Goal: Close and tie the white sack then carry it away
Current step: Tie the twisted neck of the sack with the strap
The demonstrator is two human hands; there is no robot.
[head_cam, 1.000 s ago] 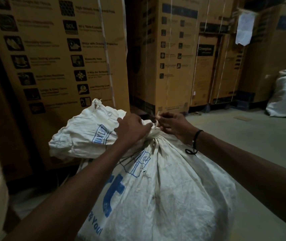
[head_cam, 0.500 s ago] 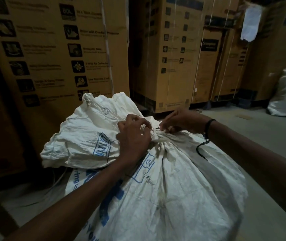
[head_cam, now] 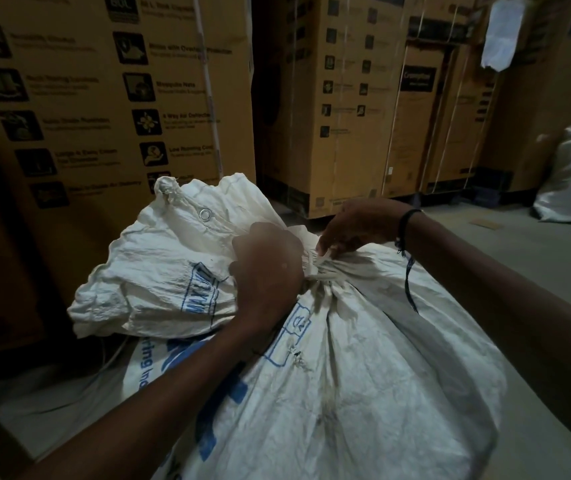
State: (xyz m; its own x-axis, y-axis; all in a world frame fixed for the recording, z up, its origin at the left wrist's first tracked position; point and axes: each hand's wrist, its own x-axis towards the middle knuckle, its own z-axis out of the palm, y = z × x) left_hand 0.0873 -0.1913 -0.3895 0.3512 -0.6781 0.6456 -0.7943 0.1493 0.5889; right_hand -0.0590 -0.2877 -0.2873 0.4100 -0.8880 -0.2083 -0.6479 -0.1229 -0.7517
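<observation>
Step in hand: tying the neck. White sack [head_cam: 329, 393] stands full on the floor, right in front, neck bunched w/ tie cord [head_cam: 318, 271] wrapped round it. Left hand [head_cam: 266, 271] is curled tight round the gathered neck; right hand [head_cam: 353, 226] pinches the cord end just beside it. Knot doesn't look finished IMO. Next: pull cord taut, lock knot, then regrip for lift. Cardboard cartons [head_cam: 363, 98] behind.

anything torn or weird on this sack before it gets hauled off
Yes: the white sack has a small frayed tear at its front, just below the printed blue box, with loose threads poking out. It also carries dark smudges lower down. Both hands, the left hand and the right hand, grip its bunched neck.
</observation>
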